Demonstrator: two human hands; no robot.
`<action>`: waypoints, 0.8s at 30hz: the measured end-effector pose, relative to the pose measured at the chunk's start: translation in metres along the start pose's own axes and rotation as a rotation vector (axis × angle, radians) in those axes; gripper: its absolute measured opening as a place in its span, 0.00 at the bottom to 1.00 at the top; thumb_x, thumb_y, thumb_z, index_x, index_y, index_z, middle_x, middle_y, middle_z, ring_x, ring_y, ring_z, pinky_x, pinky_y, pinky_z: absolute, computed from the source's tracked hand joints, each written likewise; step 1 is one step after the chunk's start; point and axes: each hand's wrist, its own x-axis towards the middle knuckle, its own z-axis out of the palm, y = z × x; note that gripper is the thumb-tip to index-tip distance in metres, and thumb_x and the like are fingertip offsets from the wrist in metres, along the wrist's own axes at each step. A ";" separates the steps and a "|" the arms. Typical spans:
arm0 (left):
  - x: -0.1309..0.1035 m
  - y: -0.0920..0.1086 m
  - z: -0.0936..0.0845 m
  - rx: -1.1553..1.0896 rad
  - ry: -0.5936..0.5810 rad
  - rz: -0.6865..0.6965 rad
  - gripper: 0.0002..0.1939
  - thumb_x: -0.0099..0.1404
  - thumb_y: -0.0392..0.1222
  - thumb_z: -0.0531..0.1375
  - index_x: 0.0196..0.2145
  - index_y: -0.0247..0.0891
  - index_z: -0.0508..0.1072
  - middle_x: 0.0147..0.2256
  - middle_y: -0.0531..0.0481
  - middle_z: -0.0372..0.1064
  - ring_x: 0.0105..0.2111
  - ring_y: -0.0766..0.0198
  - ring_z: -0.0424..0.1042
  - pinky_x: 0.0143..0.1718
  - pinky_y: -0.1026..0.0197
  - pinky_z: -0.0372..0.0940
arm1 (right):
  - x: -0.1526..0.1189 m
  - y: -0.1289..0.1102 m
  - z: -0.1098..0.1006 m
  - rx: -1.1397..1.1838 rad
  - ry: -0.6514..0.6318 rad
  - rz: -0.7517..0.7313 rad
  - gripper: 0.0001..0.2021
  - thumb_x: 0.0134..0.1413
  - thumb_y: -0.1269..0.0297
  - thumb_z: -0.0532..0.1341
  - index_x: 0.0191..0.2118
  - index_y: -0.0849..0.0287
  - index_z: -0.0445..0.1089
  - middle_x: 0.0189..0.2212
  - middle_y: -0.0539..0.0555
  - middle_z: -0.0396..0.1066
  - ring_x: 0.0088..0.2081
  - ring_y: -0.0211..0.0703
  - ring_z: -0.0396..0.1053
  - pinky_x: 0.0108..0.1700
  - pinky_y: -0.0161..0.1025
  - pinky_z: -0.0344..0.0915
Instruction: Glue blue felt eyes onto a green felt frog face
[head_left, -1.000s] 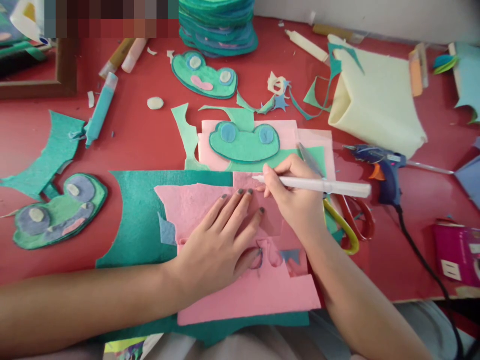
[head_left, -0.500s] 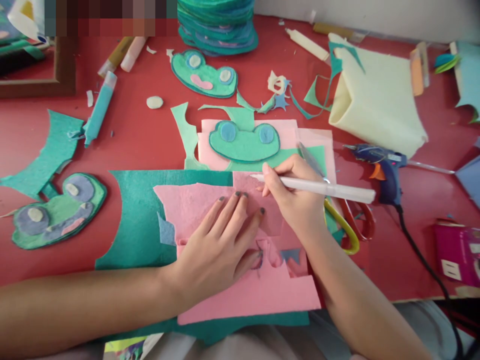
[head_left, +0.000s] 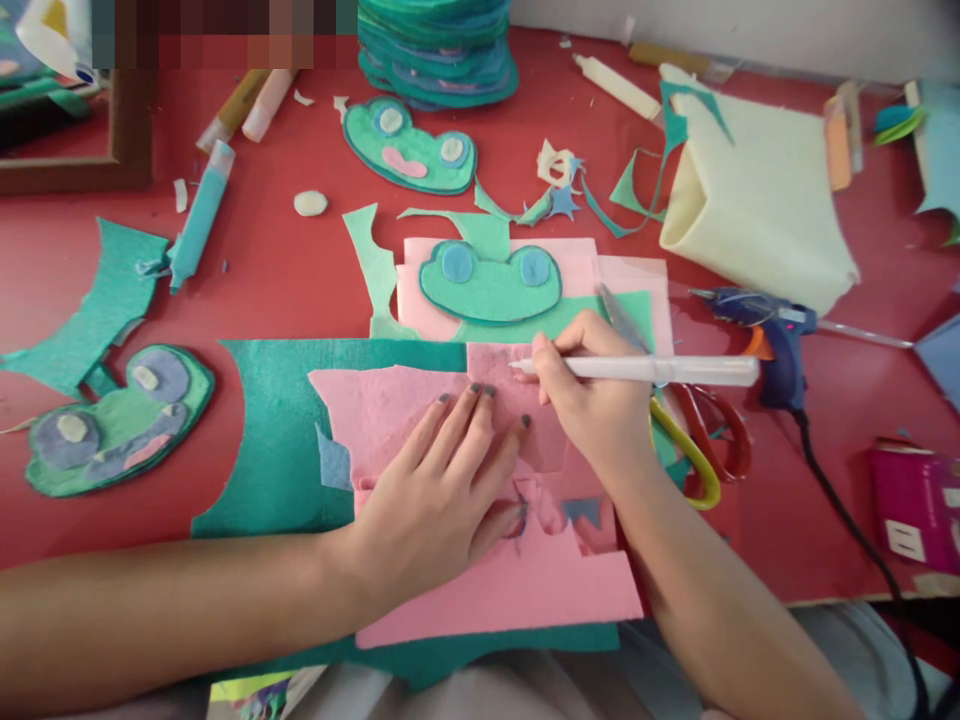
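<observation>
My left hand point(head_left: 435, 490) lies flat with spread fingers on pink felt point(head_left: 375, 410), pressing it down over a dark green felt sheet point(head_left: 277, 430). My right hand point(head_left: 600, 390) grips a white pen point(head_left: 675, 370), whose tip meets the upper part of the pink felt, just beyond my left fingertips. Another pink felt piece point(head_left: 495, 600) with a cut edge lies under my left palm. Beyond the hands, a green felt frog head point(head_left: 487, 295) with two blue eye circles rests on pale pink and green felt. Scissors with yellow handles point(head_left: 701, 465) are partly hidden behind my right wrist.
A blue glue gun point(head_left: 780, 340) with a black cord lies at the right. Frog faces point(head_left: 120, 425) sit at left and at the back point(head_left: 409, 150), near a felt stack point(head_left: 439, 50). Folded cream felt point(head_left: 757, 190), glitter tubes point(head_left: 202, 215) and scraps surround the work.
The pen has tilted nearer to level and its tip has shifted slightly right and down on the pink felt. My right hand moved slightly with it; my left hand stays in place.
</observation>
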 end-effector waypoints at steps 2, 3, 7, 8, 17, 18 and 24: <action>0.000 0.000 0.000 0.007 0.002 0.003 0.30 0.64 0.54 0.49 0.56 0.30 0.61 0.55 0.31 0.59 0.57 0.42 0.58 0.54 0.45 0.59 | 0.000 0.000 0.000 0.011 0.003 0.008 0.13 0.56 0.60 0.57 0.23 0.56 0.57 0.15 0.44 0.58 0.20 0.35 0.64 0.25 0.34 0.63; 0.000 0.000 0.000 0.011 0.003 0.004 0.30 0.64 0.54 0.49 0.56 0.30 0.61 0.55 0.31 0.59 0.57 0.42 0.58 0.54 0.45 0.59 | 0.000 0.000 0.000 0.010 0.003 0.007 0.13 0.56 0.60 0.57 0.23 0.56 0.57 0.15 0.44 0.58 0.20 0.35 0.64 0.25 0.34 0.63; 0.000 -0.001 -0.001 0.022 -0.001 0.005 0.29 0.64 0.54 0.49 0.56 0.31 0.61 0.55 0.32 0.60 0.57 0.42 0.58 0.55 0.45 0.59 | 0.000 0.001 -0.001 -0.009 -0.028 -0.018 0.13 0.56 0.62 0.57 0.22 0.56 0.57 0.14 0.44 0.56 0.20 0.34 0.63 0.24 0.34 0.62; 0.000 -0.001 -0.001 0.023 -0.001 0.005 0.29 0.64 0.54 0.49 0.56 0.31 0.61 0.55 0.32 0.60 0.57 0.42 0.58 0.55 0.45 0.59 | 0.000 0.001 -0.001 -0.007 -0.030 -0.019 0.13 0.56 0.62 0.56 0.22 0.56 0.56 0.14 0.44 0.56 0.20 0.34 0.63 0.25 0.34 0.62; 0.000 0.001 -0.001 0.035 0.008 0.011 0.30 0.64 0.54 0.49 0.56 0.30 0.60 0.55 0.30 0.60 0.57 0.42 0.59 0.54 0.45 0.60 | 0.000 -0.002 -0.002 -0.062 -0.054 -0.081 0.13 0.54 0.66 0.57 0.21 0.56 0.57 0.14 0.44 0.56 0.17 0.31 0.57 0.22 0.33 0.56; -0.001 0.001 -0.001 0.034 0.009 0.011 0.30 0.64 0.54 0.49 0.57 0.30 0.60 0.55 0.30 0.60 0.57 0.42 0.59 0.54 0.45 0.60 | 0.000 -0.002 -0.002 -0.055 -0.054 -0.081 0.13 0.54 0.66 0.57 0.21 0.57 0.56 0.14 0.44 0.56 0.17 0.31 0.57 0.22 0.33 0.56; -0.001 0.000 0.000 0.020 0.011 0.015 0.29 0.64 0.53 0.50 0.56 0.29 0.61 0.55 0.30 0.60 0.57 0.42 0.58 0.55 0.45 0.59 | 0.000 -0.004 -0.002 -0.064 -0.065 -0.083 0.13 0.53 0.67 0.58 0.21 0.57 0.56 0.14 0.43 0.56 0.17 0.30 0.55 0.22 0.33 0.55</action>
